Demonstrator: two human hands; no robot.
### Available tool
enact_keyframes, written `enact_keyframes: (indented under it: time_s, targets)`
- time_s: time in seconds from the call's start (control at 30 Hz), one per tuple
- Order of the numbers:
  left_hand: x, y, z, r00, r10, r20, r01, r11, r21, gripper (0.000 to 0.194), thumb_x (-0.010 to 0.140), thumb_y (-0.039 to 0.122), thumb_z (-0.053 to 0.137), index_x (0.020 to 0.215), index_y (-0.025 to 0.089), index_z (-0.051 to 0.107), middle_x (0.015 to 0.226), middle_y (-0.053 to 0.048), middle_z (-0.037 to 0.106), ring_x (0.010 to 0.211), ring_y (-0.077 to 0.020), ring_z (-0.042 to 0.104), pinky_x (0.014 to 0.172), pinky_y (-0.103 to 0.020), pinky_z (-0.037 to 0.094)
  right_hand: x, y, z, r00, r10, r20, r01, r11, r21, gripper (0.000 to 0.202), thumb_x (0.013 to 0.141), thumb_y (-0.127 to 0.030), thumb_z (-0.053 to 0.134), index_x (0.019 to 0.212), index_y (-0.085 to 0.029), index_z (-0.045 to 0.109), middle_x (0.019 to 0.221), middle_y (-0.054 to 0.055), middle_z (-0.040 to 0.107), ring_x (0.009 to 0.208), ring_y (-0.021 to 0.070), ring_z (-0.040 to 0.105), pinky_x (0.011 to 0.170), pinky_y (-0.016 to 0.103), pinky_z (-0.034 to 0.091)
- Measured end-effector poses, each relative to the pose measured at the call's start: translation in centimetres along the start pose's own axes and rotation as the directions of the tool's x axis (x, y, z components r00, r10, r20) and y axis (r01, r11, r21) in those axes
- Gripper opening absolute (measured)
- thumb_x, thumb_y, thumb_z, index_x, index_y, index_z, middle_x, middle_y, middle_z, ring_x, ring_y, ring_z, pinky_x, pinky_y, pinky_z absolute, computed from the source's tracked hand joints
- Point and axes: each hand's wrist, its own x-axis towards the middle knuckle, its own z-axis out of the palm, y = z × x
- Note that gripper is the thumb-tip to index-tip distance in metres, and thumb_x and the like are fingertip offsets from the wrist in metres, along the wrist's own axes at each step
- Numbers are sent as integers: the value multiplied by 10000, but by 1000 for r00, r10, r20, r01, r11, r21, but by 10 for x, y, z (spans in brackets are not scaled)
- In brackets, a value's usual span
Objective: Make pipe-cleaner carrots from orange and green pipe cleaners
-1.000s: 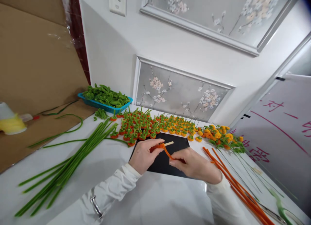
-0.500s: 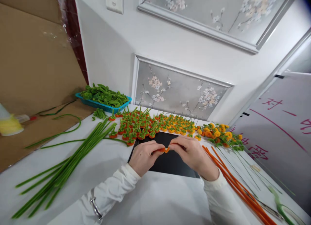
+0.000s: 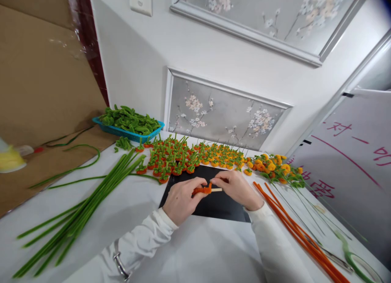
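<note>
My left hand is closed round a thin pale stick with an orange pipe cleaner coiled along it. The stick's bare end sticks out to the right. My right hand pinches the pipe cleaner's free end, which rises from the coil. Both hands are above a black mat. Just beyond them stand many small orange fuzzy pieces with green stems, and yellow-orange ones beside those.
Long green pipe cleaners lie at left, and orange ones at right. A blue tray of green pieces sits at the back left. Fuzzy flowers, thin wires, scissors and green tape are at right.
My right hand has drawn back slightly from the left, and its fingers now pinch the raised pipe cleaner end. The orange coil and pale stick now show between the hands.
</note>
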Motion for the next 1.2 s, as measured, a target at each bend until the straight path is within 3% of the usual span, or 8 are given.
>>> enact_keyframes:
  time_s: [0.17,0.3,0.4,0.5,0.63,0.83,0.97,1.2]
  targets:
    - [3,-5,-1,998,26,-66,-30,998,-62,299,780,113,539,1054,190,632,984,-49,690,853,-159,641,762,-245,494,-9,2,4,980,-64,189,59,998,33,267,858,-261,470,651,-196,624,554,-26,551,513,93,454,506,202,306]
    - [4,-9,-2,997,10,-81,-10,1000,-5,273,792,116,539,1018,194,670,861,-35,695,746,-144,634,684,-234,493,-19,-7,1,946,-116,303,126,992,-14,281,865,-256,478,609,-182,567,513,-43,488,481,76,383,485,201,266]
    - [3,-10,-2,999,-7,-43,10,998,66,231,807,128,544,975,199,685,764,-11,659,679,-124,605,628,-212,461,-23,-18,-6,947,-161,278,189,979,-76,312,876,-245,470,575,-173,505,500,-45,440,472,78,341,478,218,243]
    - [1,-10,-1,999,35,31,-38,991,125,204,848,187,521,965,224,684,744,-2,625,672,-120,587,604,-208,425,-23,-27,-11,962,-204,183,224,970,-96,263,893,-199,440,651,-177,539,599,-18,537,553,96,452,534,221,301]
    - [0,-13,1,987,119,112,-135,979,150,235,897,256,456,990,236,671,757,-5,604,679,-119,571,614,-212,404,-16,-26,-8,982,-184,53,188,979,-84,213,905,-204,433,781,-188,605,759,20,626,706,133,558,636,227,378]
    - [0,-12,4,984,136,117,-155,973,169,223,887,221,469,951,234,682,741,-3,597,670,-118,555,590,-217,375,-7,-14,-3,989,-117,-90,115,993,-29,113,848,-260,554,772,-199,611,730,-5,617,669,122,546,624,219,379]
    - [-1,-7,3,986,145,84,-156,978,140,195,860,186,509,868,221,700,727,-5,604,671,-118,549,590,-217,373,-3,-5,-2,996,-73,-49,74,997,24,185,852,-304,548,714,-196,608,646,-31,591,580,96,496,562,202,350]
    - [2,-6,1,999,50,-21,-49,999,23,221,836,166,531,978,212,694,711,-9,600,648,-111,552,594,-202,413,-9,6,3,982,-52,183,52,999,9,281,871,-218,464,607,-179,556,565,-26,560,506,84,464,509,197,307]
